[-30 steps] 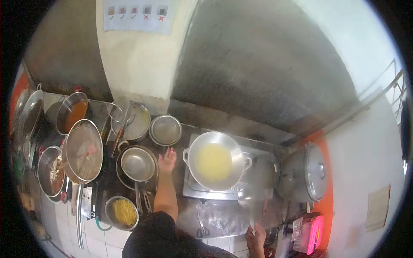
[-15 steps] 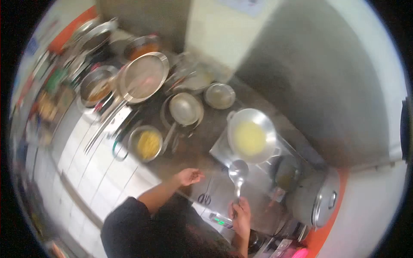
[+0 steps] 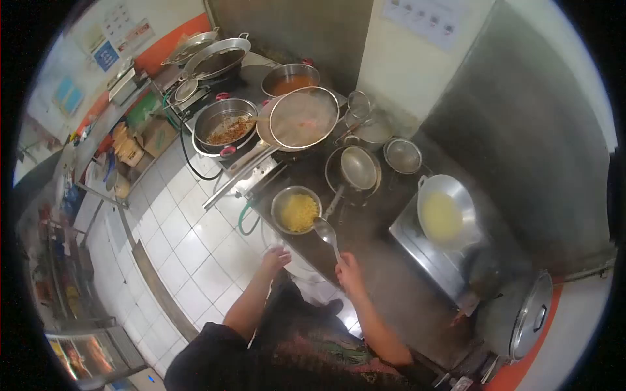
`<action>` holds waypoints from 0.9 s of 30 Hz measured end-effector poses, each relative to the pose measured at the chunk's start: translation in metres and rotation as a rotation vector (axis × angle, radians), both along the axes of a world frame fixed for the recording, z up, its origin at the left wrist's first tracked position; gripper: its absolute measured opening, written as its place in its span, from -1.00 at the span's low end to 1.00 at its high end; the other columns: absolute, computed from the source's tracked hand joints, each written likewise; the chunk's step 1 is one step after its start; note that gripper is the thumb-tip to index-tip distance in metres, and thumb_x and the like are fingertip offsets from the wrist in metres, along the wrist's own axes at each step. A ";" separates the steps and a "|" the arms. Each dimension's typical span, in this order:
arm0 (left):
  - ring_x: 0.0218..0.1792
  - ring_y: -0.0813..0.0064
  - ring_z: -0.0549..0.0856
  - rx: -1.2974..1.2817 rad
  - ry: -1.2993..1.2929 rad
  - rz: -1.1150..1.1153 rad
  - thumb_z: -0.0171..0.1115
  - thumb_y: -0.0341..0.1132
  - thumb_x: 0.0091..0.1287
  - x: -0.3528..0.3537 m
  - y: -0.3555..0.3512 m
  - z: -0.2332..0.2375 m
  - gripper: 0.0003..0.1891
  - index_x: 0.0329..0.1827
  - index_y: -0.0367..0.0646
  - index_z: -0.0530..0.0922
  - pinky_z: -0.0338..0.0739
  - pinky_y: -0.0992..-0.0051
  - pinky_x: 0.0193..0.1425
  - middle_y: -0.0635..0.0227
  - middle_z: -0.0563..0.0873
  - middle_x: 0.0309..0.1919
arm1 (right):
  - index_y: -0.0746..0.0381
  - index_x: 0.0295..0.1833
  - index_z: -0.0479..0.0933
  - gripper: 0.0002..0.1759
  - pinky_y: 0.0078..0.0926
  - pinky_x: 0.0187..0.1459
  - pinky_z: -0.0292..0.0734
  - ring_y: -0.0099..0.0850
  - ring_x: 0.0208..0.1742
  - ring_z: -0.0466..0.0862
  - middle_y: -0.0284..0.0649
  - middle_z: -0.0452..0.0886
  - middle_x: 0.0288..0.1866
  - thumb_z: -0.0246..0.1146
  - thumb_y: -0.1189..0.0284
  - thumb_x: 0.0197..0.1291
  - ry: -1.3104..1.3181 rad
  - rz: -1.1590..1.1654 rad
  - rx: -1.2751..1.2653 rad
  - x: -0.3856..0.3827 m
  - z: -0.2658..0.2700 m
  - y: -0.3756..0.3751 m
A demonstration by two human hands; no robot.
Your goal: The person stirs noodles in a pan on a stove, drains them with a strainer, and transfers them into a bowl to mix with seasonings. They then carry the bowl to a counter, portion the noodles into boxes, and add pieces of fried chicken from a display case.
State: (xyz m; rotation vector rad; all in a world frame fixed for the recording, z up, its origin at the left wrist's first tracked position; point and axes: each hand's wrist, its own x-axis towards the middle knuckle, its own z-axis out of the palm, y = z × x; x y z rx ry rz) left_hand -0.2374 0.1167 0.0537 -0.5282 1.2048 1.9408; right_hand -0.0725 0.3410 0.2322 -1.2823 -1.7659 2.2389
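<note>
My right hand (image 3: pixel 351 272) is wrapped round the handle of a large metal spoon (image 3: pixel 325 231). The spoon's head is at the right rim of a metal bowl (image 3: pixel 278 210) that holds yellow food (image 3: pixel 299 213). Below that bowl, near the counter's front edge, my left hand (image 3: pixel 276 259) holds nothing, its fingers apart. To the right, a two-handled pan (image 3: pixel 467 201) with pale yellow contents rests on a silver stove (image 3: pixel 424 253).
A large strainer (image 3: pixel 304 120) lies across a pan at the back, its handle jutting past the counter edge. Beside it are a pan of browned bits (image 3: pixel 226 124), small strainers (image 3: pixel 403 156) and a pan of orange liquid (image 3: pixel 290 81). A lidded pot (image 3: pixel 512 319) stands at right.
My right hand and the spoon have moved left, from near the stove to the bowl of yellow food. The camera view has turned, and most things appear further right.
</note>
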 end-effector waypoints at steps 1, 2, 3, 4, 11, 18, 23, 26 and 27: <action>-0.09 0.04 0.63 -0.035 0.032 0.005 0.07 -0.38 0.36 -0.018 0.010 -0.003 -0.68 0.11 -0.33 0.33 0.61 0.12 0.03 -0.01 0.55 -0.08 | 0.13 0.12 0.38 -0.72 -0.63 -0.49 0.31 -0.58 -0.49 0.42 -0.30 0.48 -0.38 0.08 0.39 0.32 0.057 0.054 0.203 -0.030 -0.046 -0.004; -0.13 0.12 0.64 -0.024 0.043 0.006 0.08 -0.38 0.35 -0.035 0.018 -0.013 -0.70 0.08 -0.31 0.33 0.62 0.14 0.00 0.05 0.56 -0.16 | 0.16 0.10 0.40 -0.73 -0.55 -0.36 0.43 -0.51 -0.38 0.53 -0.26 0.54 -0.31 0.08 0.40 0.32 0.107 0.105 0.405 -0.060 -0.093 -0.011; -0.18 0.20 0.65 -0.013 0.052 0.007 0.10 -0.37 0.34 -0.049 0.027 -0.021 -0.71 0.05 -0.29 0.32 0.64 0.17 -0.03 0.11 0.58 -0.23 | 0.22 0.10 0.40 -0.72 -0.35 -0.15 0.45 -0.25 -0.18 0.57 -0.10 0.57 -0.16 0.05 0.40 0.31 0.044 0.107 0.464 -0.089 -0.077 -0.020; -0.22 0.21 0.66 -0.119 0.069 -0.052 0.09 -0.38 0.34 -0.061 0.037 -0.017 -0.71 0.05 -0.30 0.32 0.65 0.20 -0.08 0.11 0.57 -0.23 | 0.29 0.10 0.41 -0.70 -0.14 0.06 0.46 0.00 0.02 0.60 0.06 0.60 -0.02 0.03 0.41 0.30 -0.022 0.110 0.526 -0.126 -0.056 -0.024; -0.37 0.27 0.70 -0.172 0.209 -0.224 0.05 -0.43 0.38 -0.118 0.041 -0.026 -0.82 -0.07 -0.38 0.37 0.70 0.29 -0.21 0.07 0.61 -0.33 | 0.30 -0.12 0.53 -0.74 -0.06 -0.06 0.49 0.09 -0.07 0.60 0.13 0.61 -0.14 0.07 0.41 0.15 -0.406 0.098 0.714 -0.254 -0.102 -0.022; -0.32 0.22 0.71 -0.094 0.030 -0.367 0.06 -0.47 0.37 -0.164 0.016 -0.001 -0.86 -0.11 -0.37 0.38 0.71 0.32 -0.14 0.06 0.61 -0.23 | 0.19 -0.16 0.59 -0.79 -0.07 -0.17 0.50 0.05 -0.17 0.63 0.07 0.63 -0.23 0.11 0.39 0.15 -0.462 0.401 0.713 -0.231 -0.053 -0.059; -0.29 0.19 0.72 -0.176 0.128 -0.528 0.11 -0.46 0.31 -0.167 0.011 -0.020 -0.80 -0.08 -0.36 0.37 0.72 0.30 -0.16 0.06 0.60 -0.22 | 0.14 -0.10 0.60 -0.77 -0.08 -0.15 0.51 0.02 -0.16 0.64 0.03 0.65 -0.21 0.16 0.37 0.15 -0.505 0.234 0.754 -0.220 -0.086 -0.092; -0.29 0.17 0.71 -0.192 0.084 -0.593 0.11 -0.48 0.29 -0.180 0.013 -0.035 -0.81 -0.10 -0.36 0.36 0.72 0.29 -0.17 0.08 0.60 -0.23 | 0.12 -0.07 0.61 -0.75 -0.08 -0.13 0.52 0.02 -0.15 0.64 0.02 0.65 -0.19 0.17 0.36 0.14 -0.520 0.057 0.775 -0.240 -0.089 -0.082; -0.30 0.16 0.71 -0.194 0.088 -0.611 0.11 -0.49 0.29 -0.180 0.012 -0.045 -0.82 -0.10 -0.34 0.37 0.72 0.28 -0.18 0.08 0.60 -0.24 | 0.12 -0.07 0.61 -0.75 -0.07 -0.12 0.52 0.03 -0.15 0.64 0.02 0.65 -0.19 0.17 0.37 0.14 -0.539 0.010 0.783 -0.243 -0.089 -0.077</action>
